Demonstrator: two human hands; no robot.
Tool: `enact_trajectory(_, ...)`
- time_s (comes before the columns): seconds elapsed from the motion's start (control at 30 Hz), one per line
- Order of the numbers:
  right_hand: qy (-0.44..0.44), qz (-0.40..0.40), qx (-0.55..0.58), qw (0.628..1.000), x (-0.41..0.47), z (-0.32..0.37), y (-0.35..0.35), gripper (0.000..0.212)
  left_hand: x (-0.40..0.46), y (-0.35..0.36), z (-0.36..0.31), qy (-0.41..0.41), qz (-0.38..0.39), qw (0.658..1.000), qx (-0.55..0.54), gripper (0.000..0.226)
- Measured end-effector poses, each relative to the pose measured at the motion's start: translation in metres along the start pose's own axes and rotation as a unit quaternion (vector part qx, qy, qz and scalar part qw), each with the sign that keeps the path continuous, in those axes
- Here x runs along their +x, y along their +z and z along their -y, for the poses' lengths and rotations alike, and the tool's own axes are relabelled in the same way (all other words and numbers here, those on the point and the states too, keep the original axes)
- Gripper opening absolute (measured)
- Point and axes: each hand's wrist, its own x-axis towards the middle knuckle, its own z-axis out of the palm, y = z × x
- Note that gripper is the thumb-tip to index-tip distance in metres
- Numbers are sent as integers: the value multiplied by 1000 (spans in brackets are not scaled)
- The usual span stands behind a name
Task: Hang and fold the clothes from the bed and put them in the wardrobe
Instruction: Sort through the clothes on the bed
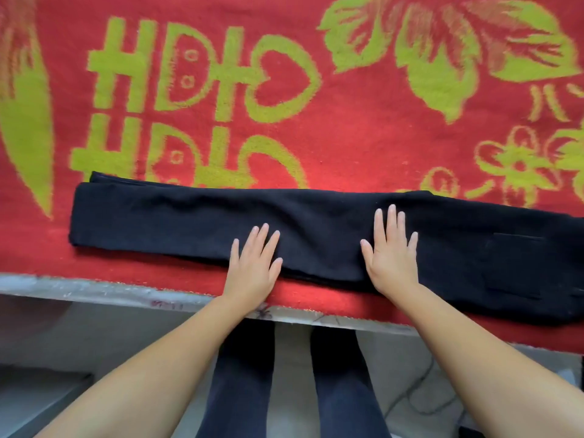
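Note:
A pair of black trousers [177, 222] lies folded lengthwise along the near edge of the bed, legs to the left and the waist end with a back pocket [513, 267] to the right. My left hand [254, 267] lies flat, fingers straight, on the trousers' near edge around the middle. A little to its right, my right hand [392, 251] presses flat on the cloth with its fingers spread.
A red blanket [363, 134] with yellow-green letters and flowers covers the bed. The bed's pale edge [94, 290] runs across below the trousers. My own legs in dark trousers [240, 384] stand on the grey floor right against the bed.

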Motion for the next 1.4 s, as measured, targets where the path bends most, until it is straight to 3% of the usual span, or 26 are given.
enact_trajectory(0.07,-17,-25,-10,1000,2,33,16,65,0,-9,48,-61,47,997,8,65)
enact_trajectory(0.17,-50,-31,-23,998,3,104,44,67,0,-21,118,-107,27,993,37,61)
enact_trajectory(0.23,-34,-48,-9,998,4,159,58,69,-4,-33,166,-195,-1,981,20,64)
enact_trajectory(0.33,-53,-68,-2,996,2,223,70,65,-14,-62,223,-345,-81,933,-69,73)
enact_trajectory(0.43,-90,-61,-7,994,4,287,77,63,-11,-90,276,-417,-124,884,-174,67)
enact_trajectory(0.57,-168,-48,-26,984,7,325,77,60,8,-107,303,-356,-152,889,-244,28)
enact_trajectory(0.7,-288,-32,-68,955,15,322,67,55,15,-124,295,-283,-214,896,-268,19)
enact_trajectory(0.8,-261,-24,-69,963,15,323,60,55,2,-123,299,-288,-219,879,-310,16)
enact_trajectory(0.97,-158,-3,-65,985,5,358,67,59,0,-100,318,-370,-120,878,-279,34)
enact_trajectory(1.07,-144,-4,-47,988,4,378,68,61,16,-106,323,-312,-133,891,-303,37)
enact_trajectory(1.2,-172,-12,-35,984,5,388,65,64,24,-118,329,-259,-164,916,-257,19)
enact_trajectory(1.33,-193,-56,-5,980,7,392,50,60,22,-142,318,-186,-232,881,-367,4)
enact_trajectory(1.4,-197,-81,18,977,9,392,43,60,25,-143,323,-187,-250,864,-394,4)
